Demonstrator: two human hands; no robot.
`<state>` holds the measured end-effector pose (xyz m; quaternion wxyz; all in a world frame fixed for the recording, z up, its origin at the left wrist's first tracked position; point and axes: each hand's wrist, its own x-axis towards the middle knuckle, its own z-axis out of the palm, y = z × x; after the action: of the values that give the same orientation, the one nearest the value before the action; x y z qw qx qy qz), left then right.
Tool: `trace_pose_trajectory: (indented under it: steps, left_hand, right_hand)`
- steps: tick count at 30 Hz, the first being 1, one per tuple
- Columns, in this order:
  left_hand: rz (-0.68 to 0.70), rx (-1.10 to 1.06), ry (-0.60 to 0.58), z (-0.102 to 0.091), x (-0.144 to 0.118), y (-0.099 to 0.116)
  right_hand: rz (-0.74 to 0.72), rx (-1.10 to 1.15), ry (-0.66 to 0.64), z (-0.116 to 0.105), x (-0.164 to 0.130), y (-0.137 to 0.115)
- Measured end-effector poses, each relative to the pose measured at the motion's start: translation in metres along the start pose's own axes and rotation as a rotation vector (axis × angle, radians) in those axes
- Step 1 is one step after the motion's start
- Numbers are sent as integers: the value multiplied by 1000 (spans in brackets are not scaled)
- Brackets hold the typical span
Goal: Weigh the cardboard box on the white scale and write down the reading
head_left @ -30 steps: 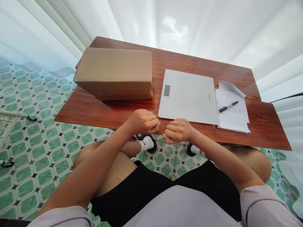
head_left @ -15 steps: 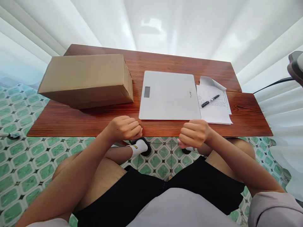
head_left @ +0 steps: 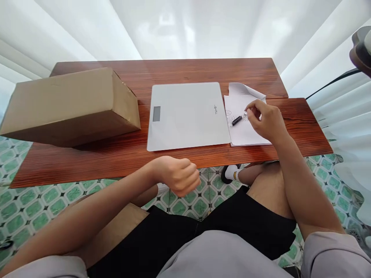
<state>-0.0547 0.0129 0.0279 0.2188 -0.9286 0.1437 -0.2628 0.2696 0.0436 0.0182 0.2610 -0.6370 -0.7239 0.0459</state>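
My right hand (head_left: pixel 265 117) is over the papers at the right, its thumb and forefinger closed at the upper end of a black pen (head_left: pixel 237 120). The pen's tip end still lies over the written sheet (head_left: pixel 242 137), and its other end is hidden by my fingers. My left hand (head_left: pixel 181 177) is curled into a loose fist in front of the table edge, with nothing visible in it. Between the box and the papers lies a flat white scale (head_left: pixel 188 116) with a small grey display, its right edge beside the sheets.
A closed brown cardboard box (head_left: pixel 69 104) stands at the left of the red-brown wooden table (head_left: pixel 95 166). White curtains (head_left: pixel 179 31) hang behind and to the right. A dark, rounded object (head_left: pixel 361 50) juts in at the upper right. Below is green patterned tile floor (head_left: pixel 37 208).
My right hand has moved from the table's front edge up and right onto the pen. My left fist has shifted slightly right and down. The view has turned somewhat to the right.
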Motion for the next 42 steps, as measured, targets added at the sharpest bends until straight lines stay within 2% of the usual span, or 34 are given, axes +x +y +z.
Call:
trace_pose_trajectory:
  steps: [3,4,7,9,12,14,16,18,20,24,28,31,36,42]
  left_hand:
    - [169,-18,92,29,42,-1]
    - [223,-15,76,39,56,0]
    - [398,-99,-91,64,94,4]
    - [486,-183,-167,79,110,6]
    - [487,-283,-161,98,118,8]
    - [422,-324,-100,109,116,11]
    - [354,-373,13,118,111,14]
    - [284,-427,127,123,108,17]
    - [223,-458,191,126,107,20]
    - [194,-505,180,127,106,23]
    - [158,-543,144,128,106,24]
    - [149,-566,113,128,107,24]
    - [133,-604,114,130,107,24]
    - [118,-623,100,129,106,24]
  right_hand:
    - [46,7,-108,6,4,8]
    - [67,-11,-137,7,5,10]
    - [115,-75,-185,11,9,15]
    - [130,-121,-201,15,11,18]
    - [161,-201,-229,23,13,20]
    - [168,-227,-230,27,14,20]
    - [143,-208,-213,29,14,20]
    - [102,-164,-188,28,13,20]
    - [60,-110,-163,24,13,22]
    - [-73,-26,-90,17,11,32]
    - [-160,-83,10,16,9,39]
    - [-127,-54,108,18,6,35]
    - [5,272,182,23,-1,22]
    - [117,717,-18,27,-6,18]
